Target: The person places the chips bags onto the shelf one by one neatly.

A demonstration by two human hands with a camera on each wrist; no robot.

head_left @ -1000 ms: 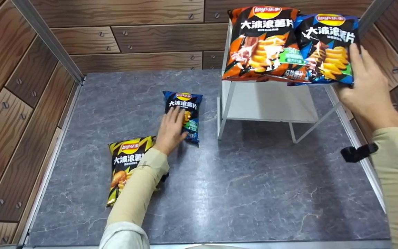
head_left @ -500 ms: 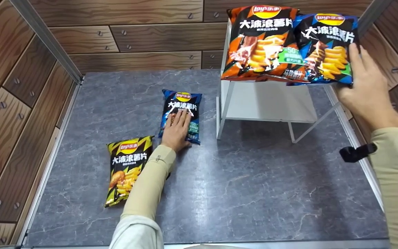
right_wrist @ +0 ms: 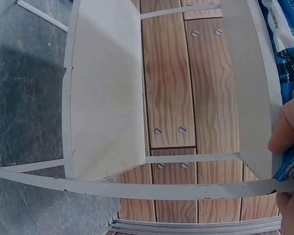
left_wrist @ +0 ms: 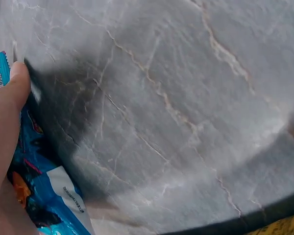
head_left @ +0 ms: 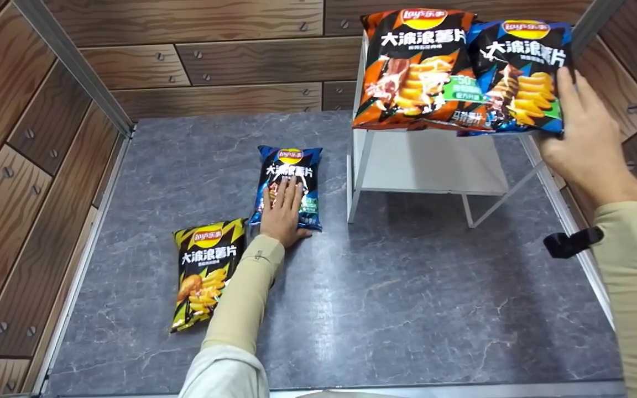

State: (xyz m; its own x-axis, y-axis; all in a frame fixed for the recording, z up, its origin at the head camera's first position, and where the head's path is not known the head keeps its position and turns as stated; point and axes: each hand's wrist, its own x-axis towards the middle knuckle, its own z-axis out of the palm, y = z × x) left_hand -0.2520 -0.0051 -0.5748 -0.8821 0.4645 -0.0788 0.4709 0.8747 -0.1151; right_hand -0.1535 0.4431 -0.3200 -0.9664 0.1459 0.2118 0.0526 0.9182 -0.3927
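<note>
My left hand (head_left: pixel 282 218) lies on the lower half of a small blue-and-black chip bag (head_left: pixel 288 160) flat on the tabletop, its fingers extended toward the printed name. In the left wrist view, the thumb runs along the edge of this blue bag (left_wrist: pixel 51 183). Up on the rack's top shelf, an orange-and-black chip bag (head_left: pixel 415 72) sits beside another blue chip bag (head_left: pixel 517 72). Against that bag's right side rests my right hand (head_left: pixel 589 132), fingers fairly straight. A yellow-and-black chip bag (head_left: pixel 205 282) lies left of my left forearm, which covers part of it.
A white two-level rack (head_left: pixel 429 163) with thin metal legs stands at the right rear of the dark marble-pattern tabletop (head_left: pixel 407 309). Wood-pattern panels (head_left: pixel 252 61) enclose the back and sides. In the right wrist view, the rack's lower shelf (right_wrist: pixel 105 88) shows below the bags.
My left hand has shifted right and down from the blue bag's left side onto its lower half, uncovering more of the yellow bag. The right hand and the shelf bags stay put.
</note>
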